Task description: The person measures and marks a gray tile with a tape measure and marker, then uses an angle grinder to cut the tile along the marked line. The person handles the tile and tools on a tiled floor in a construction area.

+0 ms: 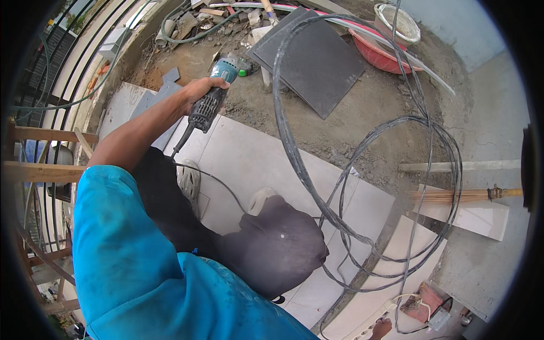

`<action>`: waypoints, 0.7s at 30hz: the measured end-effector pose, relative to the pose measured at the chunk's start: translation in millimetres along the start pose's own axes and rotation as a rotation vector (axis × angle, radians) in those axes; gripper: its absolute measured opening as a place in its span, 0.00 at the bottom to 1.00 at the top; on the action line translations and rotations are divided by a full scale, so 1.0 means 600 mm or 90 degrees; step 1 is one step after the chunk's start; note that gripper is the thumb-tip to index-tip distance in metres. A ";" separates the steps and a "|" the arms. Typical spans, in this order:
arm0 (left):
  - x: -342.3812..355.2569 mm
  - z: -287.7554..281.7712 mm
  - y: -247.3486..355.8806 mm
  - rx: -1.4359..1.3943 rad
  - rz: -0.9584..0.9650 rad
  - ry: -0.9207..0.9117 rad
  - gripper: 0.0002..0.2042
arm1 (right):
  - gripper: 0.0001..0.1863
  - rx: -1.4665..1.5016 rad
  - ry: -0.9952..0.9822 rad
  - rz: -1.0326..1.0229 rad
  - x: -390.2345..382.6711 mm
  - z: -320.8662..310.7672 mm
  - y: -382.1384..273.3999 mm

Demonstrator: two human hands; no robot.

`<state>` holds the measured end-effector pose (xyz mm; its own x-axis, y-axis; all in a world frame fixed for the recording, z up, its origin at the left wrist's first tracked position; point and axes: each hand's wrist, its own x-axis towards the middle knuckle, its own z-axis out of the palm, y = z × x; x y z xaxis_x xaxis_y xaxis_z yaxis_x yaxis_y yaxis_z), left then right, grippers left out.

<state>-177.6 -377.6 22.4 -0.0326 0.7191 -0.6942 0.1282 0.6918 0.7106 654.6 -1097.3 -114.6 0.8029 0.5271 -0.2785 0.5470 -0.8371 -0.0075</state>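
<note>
My left hand point(199, 92) is wrapped round the body of a teal and black angle grinder point(205, 112), held out at the upper left above the tiles. A black cord runs from the grinder's rear end down past my knee. At the lower right edge, my right hand point(381, 328) is at a long white power strip point(362, 324). Its fingers are bent and pressed together; whatever they hold is too small to make out. Beside the strip lie a reddish piece point(426, 301) and tangled wires. A large loop of black cable point(281, 113) hangs across the view.
Pale floor tiles point(249, 148) lie under my legs. Dark grey tiles point(323, 68) rest on the dirt ahead, near a red basin point(377, 54) and a white bucket point(399, 25). A stick broom point(453, 195) lies at right by the wall; wooden bars point(45, 171) stand left.
</note>
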 end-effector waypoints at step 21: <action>-0.002 -0.073 0.142 -0.600 0.435 -0.535 0.15 | 0.40 0.457 -0.269 -0.762 -0.468 -0.374 -1.574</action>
<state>-210.3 -316.6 88.6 0.3940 0.9006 0.1834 -0.8237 0.2575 0.5051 -34.5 -422.0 186.3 -0.2359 0.9716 -0.0169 0.4895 0.1038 -0.8658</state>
